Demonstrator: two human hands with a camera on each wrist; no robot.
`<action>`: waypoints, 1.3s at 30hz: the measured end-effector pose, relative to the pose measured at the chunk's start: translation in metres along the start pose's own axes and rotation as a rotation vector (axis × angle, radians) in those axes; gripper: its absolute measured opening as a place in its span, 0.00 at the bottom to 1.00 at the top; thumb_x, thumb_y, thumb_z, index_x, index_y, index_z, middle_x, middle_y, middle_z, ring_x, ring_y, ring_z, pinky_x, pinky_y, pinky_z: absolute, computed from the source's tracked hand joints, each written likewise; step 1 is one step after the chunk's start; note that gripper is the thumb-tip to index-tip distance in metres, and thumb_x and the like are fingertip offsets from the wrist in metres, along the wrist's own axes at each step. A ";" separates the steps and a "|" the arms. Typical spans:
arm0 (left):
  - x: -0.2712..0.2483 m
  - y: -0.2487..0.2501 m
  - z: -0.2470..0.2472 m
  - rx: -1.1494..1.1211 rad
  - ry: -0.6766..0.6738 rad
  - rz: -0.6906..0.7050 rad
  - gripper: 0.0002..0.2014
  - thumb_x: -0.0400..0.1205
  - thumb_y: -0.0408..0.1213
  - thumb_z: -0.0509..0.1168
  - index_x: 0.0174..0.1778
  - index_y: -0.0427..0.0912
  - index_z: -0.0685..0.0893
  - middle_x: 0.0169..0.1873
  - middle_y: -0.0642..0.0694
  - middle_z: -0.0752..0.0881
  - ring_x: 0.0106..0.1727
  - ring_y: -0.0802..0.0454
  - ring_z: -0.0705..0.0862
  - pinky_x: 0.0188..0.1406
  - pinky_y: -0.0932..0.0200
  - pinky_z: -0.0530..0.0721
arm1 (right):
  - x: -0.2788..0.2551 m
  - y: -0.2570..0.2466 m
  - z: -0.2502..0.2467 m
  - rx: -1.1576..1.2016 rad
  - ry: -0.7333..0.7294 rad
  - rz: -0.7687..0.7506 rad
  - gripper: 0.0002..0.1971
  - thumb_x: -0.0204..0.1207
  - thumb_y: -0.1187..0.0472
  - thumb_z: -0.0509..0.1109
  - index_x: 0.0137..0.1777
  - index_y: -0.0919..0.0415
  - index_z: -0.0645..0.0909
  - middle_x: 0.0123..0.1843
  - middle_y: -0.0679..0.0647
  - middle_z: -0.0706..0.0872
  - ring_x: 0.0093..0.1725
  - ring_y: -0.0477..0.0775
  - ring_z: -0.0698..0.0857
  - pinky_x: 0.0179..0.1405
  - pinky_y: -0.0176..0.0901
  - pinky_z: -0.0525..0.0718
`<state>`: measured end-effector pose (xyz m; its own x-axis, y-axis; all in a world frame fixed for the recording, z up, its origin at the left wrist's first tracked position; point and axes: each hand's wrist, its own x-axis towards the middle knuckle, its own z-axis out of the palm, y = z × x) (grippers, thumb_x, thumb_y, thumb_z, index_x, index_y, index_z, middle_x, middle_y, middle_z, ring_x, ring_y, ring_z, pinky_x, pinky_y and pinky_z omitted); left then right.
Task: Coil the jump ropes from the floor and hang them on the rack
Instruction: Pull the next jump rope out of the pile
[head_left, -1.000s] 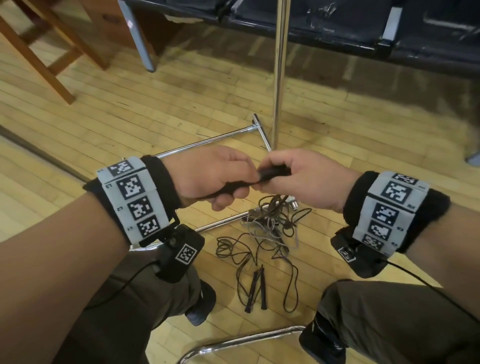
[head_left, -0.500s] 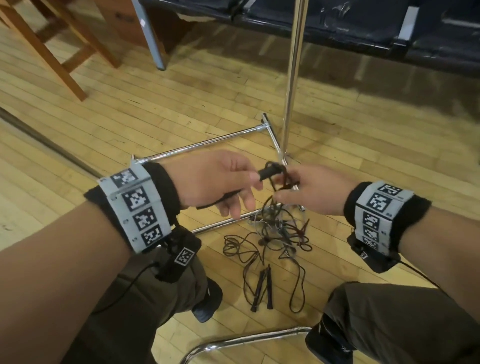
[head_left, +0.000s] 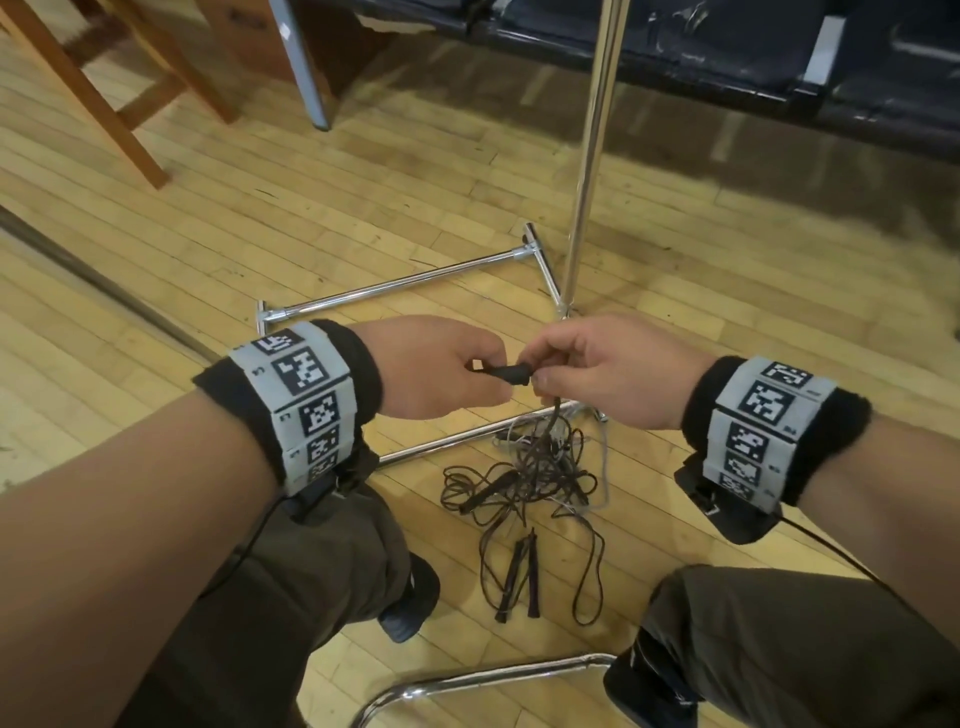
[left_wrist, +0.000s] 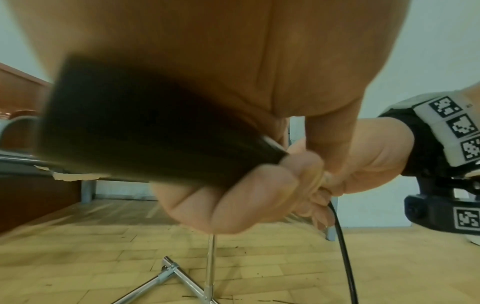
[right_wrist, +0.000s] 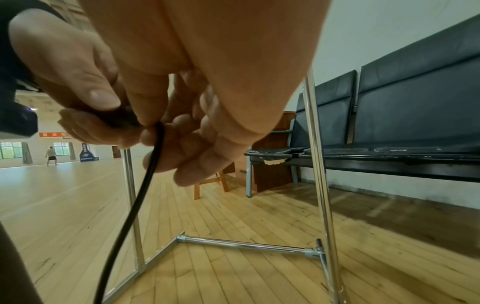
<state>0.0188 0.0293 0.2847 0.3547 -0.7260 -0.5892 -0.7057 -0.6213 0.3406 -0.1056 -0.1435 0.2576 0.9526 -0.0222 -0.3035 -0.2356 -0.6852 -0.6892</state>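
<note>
Wooden floor (head_left: 363, 171) held tangled ropes (head_left: 524, 478) at six o'clock; left hand (head_left: 436, 369) gripped the handle (head_left: 506, 373), right hand (head_left: 597, 369) fingers (right_wrist: 153, 135) pinched its cord (right_wrist: 135, 197) to start coiling.

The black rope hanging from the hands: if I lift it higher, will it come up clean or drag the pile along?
The black rope is probably floppy: it droops straight down from the right hand. It runs into the tangled pile on the floor, so lifting likely drags other loops along. It seems light; fingertips alone hold it.
</note>
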 end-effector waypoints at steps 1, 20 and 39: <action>0.002 -0.002 0.000 -0.008 0.020 0.017 0.10 0.89 0.61 0.61 0.54 0.62 0.82 0.37 0.56 0.84 0.37 0.59 0.80 0.37 0.56 0.75 | 0.000 -0.002 0.000 0.035 -0.011 0.008 0.06 0.84 0.59 0.71 0.55 0.48 0.88 0.41 0.43 0.92 0.42 0.39 0.87 0.43 0.32 0.83; -0.005 0.016 -0.040 -1.326 0.543 0.260 0.08 0.88 0.39 0.70 0.58 0.40 0.89 0.51 0.46 0.96 0.27 0.54 0.84 0.27 0.59 0.83 | -0.009 0.021 0.018 0.085 -0.079 0.281 0.17 0.91 0.49 0.57 0.49 0.54 0.85 0.39 0.53 0.93 0.39 0.45 0.90 0.47 0.47 0.85; -0.021 0.012 -0.031 -0.423 0.515 0.181 0.09 0.86 0.52 0.73 0.42 0.54 0.87 0.20 0.61 0.82 0.19 0.65 0.79 0.19 0.74 0.72 | -0.027 -0.046 -0.030 0.028 0.125 0.079 0.13 0.86 0.43 0.62 0.46 0.44 0.85 0.35 0.44 0.91 0.38 0.47 0.88 0.51 0.60 0.87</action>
<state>0.0219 0.0282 0.3243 0.5739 -0.8117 -0.1082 -0.5184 -0.4624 0.7194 -0.1149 -0.1329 0.3177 0.9471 -0.1669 -0.2740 -0.3140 -0.6574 -0.6850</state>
